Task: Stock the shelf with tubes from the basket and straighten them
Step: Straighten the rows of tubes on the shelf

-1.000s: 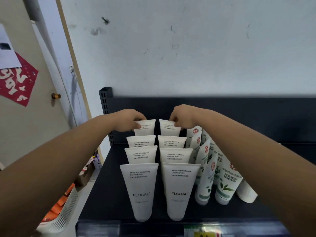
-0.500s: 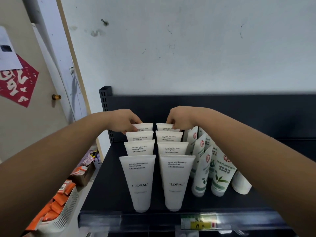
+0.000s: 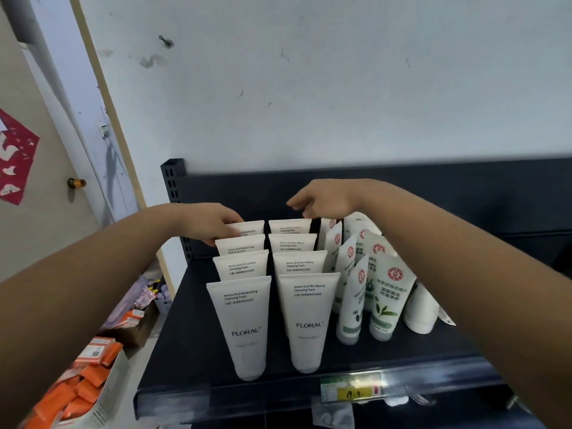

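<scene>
Two rows of white FLORAL tubes (image 3: pixel 247 323) stand cap-down on the black shelf (image 3: pixel 192 335), several per row. My left hand (image 3: pixel 210 222) reaches to the back of the left row and its fingers close on the top corner of the rear left tube (image 3: pixel 252 227). My right hand (image 3: pixel 325 199) hangs just above the rear right tube (image 3: pixel 289 226), fingers curled, with one fingertip at its top right edge and nothing held. Green-and-white tubes (image 3: pixel 387 292) lean in a loose cluster to the right, partly behind my right forearm.
The shelf's black back panel (image 3: pixel 464 193) rises behind the rows, with a perforated upright (image 3: pixel 171 181) at its left end. A price tag (image 3: pixel 349 388) sits on the front rail. Lower left, a white basket (image 3: pixel 114 385) holds orange packs, and a cardboard box (image 3: pixel 136 332) sits behind it.
My right hand has lifted off the rear right tube and risen a little. The view has tilted down and both rows look more even. My left hand stays on the rear left tube.
</scene>
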